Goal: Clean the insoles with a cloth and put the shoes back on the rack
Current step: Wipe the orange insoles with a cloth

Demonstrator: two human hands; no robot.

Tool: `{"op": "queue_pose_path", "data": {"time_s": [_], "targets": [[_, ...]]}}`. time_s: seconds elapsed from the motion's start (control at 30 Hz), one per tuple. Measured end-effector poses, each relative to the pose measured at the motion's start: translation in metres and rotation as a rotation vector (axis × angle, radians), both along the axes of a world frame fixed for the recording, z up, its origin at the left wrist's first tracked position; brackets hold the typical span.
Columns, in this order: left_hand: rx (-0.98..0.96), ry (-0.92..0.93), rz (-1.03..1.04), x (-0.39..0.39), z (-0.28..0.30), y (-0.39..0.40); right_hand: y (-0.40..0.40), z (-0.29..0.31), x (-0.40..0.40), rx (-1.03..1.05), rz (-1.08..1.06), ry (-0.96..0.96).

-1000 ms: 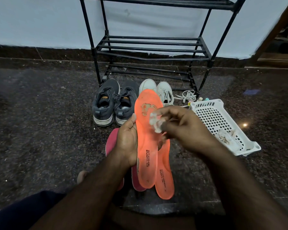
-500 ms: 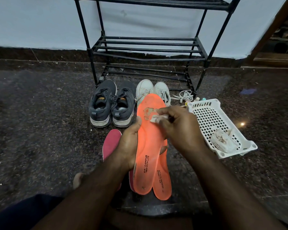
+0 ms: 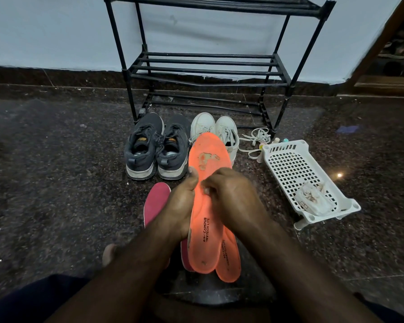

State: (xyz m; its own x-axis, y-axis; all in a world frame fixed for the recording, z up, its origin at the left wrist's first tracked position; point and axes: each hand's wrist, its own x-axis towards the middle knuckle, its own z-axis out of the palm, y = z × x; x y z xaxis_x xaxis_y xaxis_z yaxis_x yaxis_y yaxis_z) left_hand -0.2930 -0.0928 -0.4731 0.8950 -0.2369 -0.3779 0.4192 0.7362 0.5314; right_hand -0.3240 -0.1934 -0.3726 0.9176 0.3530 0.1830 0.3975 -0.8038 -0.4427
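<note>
**Wiping the orange insole, shoes waiting by the rack**

The person sits on the dark stone floor [image 3: 56,183] with an orange insole [image 3: 205,229] held up in front of them. The left hand [image 3: 180,206] grips the insole's left edge, thumb on the top face and fingers curled behind. The right hand [image 3: 231,197] is curled over the middle of the insole, fingertips pressed to its surface; a pale scrap that looks like the cloth [image 3: 205,190] shows at the fingertips, though most of it is hidden, so how it is pinched cannot be told. A worn, peeled patch [image 3: 207,159] marks the insole's far end, just beyond the fingers.

A second orange insole [image 3: 230,259] lies on the floor under the held one, and a pink insole [image 3: 155,203] pokes out to the left, behind the left wrist. Farther off, a grey pair of shoes [image 3: 156,150] and a white pair of shoes [image 3: 216,129] stand side by side on the floor in front of the black rack [image 3: 208,66], whose shelves carry nothing in view. Loose white laces [image 3: 254,138] lie to the right of the white pair, and a white basket [image 3: 296,169] with a crumpled packet [image 3: 313,201] sits farther right.

The step in hand appears to be the cleaning of this insole, with the task still in its early half. The next move likely calls for steady rubbing along the surface while the left hand braces it, taking care around the peeling patch, which could tear further.
</note>
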Motion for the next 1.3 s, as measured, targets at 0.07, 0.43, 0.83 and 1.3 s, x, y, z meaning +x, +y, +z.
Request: {"op": "queue_pose_path", "data": {"time_s": [0.07,0.43,0.83,1.3], "targets": [[-0.073,0.073,-0.134,-0.014,0.04,0.013,-0.004,-0.002,-0.006,0.014,0.021,0.043],[-0.002,0.068,-0.168,-0.02,0.053,0.017,-0.042,0.007,0.017,0.491,-0.258,0.154],[0.213,0.025,-0.032,-0.019,0.047,0.016,-0.026,0.006,0.006,0.13,-0.131,0.063],[0.242,0.025,0.051,-0.01,0.047,0.022,-0.027,0.006,0.002,0.227,-0.154,0.14]]}}
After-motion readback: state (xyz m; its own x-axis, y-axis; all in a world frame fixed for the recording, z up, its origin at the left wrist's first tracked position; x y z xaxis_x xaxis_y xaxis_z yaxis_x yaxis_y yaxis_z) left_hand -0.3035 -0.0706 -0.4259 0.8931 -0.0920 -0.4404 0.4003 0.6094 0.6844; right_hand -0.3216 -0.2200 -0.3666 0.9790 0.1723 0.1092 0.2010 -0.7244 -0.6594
